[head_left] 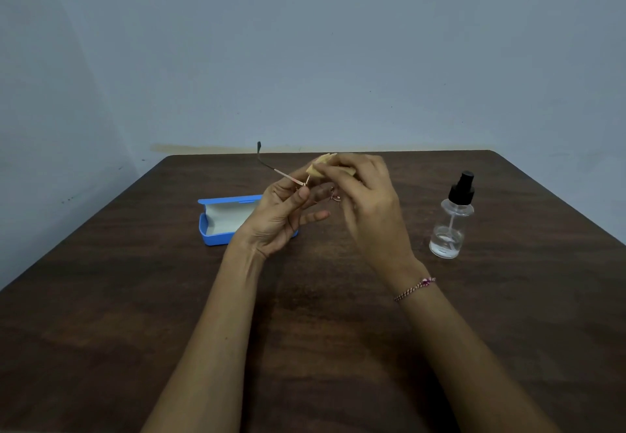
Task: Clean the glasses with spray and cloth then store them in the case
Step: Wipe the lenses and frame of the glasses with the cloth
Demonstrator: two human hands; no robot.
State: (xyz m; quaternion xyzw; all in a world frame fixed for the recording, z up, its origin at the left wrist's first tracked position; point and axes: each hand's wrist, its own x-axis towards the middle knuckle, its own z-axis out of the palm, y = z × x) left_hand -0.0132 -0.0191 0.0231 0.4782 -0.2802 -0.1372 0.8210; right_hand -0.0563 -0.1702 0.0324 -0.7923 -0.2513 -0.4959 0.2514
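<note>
A grey-blue wall point(305, 43) fills the upper half of the frame, and below it a dark wooden desk point(135, 314) spreads across the whole lower half. Two bare forearms rise from the bottom edge toward the middle of the frame, both lifted above the desk.

Left of centre, a blue case point(216, 226) lies open on the desk, its pale lining showing; the left hand point(281, 215) covers its right end from view. At the right of the frame a clear spray bottle point(452, 219) with a black pump top stands upright on the desk, well apart from the hands, with a little liquid at its bottom.

The left hand's fingers point(301, 195) pinch the glasses point(288, 176) near the hinge; one thin temple arm runs up and left to a dark tip against the wall. The right hand point(369, 202), with a braided bracelet point(415, 288) at the wrist, has its fingers closed on a small tan cloth point(320, 165), pressed to the glasses at the centre of the frame. The lenses are mostly hidden behind the fingers.
</note>
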